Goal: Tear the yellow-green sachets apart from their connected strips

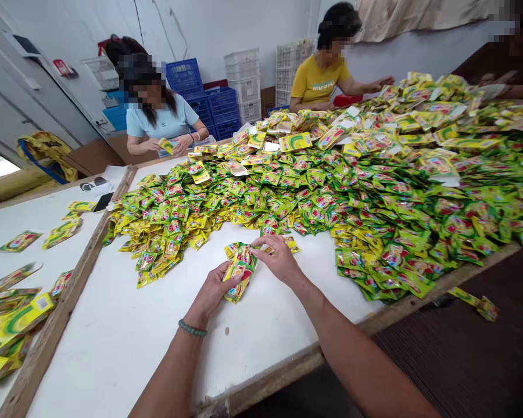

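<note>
A yellow, green and red printed packet point(244, 268) is held above the white tabletop, in front of the large heap. My left hand point(214, 290) is closed on its lower left edge, thumb across the front. The bent fingers of my right hand point(279, 259) pinch the packet's upper right corner. Part of another yellow packet point(293, 244) shows just behind my right hand. Beyond both hands spreads a heap of small green and yellow sachets point(287, 197), with flat yellow printed boxes point(295, 141) on top towards the back.
A wooden strip point(76, 284) divides the table; more yellow boxes point(20, 319) lie left of it. Across the table sit a person in light blue point(161, 122), holding a yellow box, and one in yellow point(320, 78). Blue crates point(211, 107) and white crates point(244, 78) stand behind.
</note>
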### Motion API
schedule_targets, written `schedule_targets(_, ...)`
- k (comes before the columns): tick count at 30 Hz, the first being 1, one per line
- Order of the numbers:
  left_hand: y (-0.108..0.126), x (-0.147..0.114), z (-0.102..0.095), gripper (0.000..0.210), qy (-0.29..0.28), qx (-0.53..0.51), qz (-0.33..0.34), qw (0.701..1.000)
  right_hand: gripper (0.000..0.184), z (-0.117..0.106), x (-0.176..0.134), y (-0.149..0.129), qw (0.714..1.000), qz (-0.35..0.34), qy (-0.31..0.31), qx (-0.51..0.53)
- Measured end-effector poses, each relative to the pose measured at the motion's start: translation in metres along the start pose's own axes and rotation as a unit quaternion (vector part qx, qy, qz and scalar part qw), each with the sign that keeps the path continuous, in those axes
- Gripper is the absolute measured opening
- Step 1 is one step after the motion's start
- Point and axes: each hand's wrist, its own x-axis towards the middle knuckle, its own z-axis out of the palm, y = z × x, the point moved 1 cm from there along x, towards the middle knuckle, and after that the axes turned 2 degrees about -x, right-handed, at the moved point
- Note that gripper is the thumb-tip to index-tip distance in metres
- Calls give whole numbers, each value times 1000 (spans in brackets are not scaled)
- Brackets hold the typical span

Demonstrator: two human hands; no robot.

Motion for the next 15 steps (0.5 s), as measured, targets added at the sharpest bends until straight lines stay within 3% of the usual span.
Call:
schedule_targets(2,1,0,1,48,7,-12,9,1000,11,5,0,1,999,-25,-9,-17)
schedule_targets(4,2,-1,2,47,16,-30,14,999,12,8,-1,4,1000,-5,-15,2)
schedule_targets(7,4,-2,4,43,12,-23,1,1000,30,10,-1,9,999,39,9,32)
schedule_targets(12,3,-1,3,43,16,-29,3,999,8,12,-2,7,999,-7,-15,-35)
schedule_targets(15,3,0,2,39,16,-53,4,998,10,14,-5,3,997,-31,-23,-67)
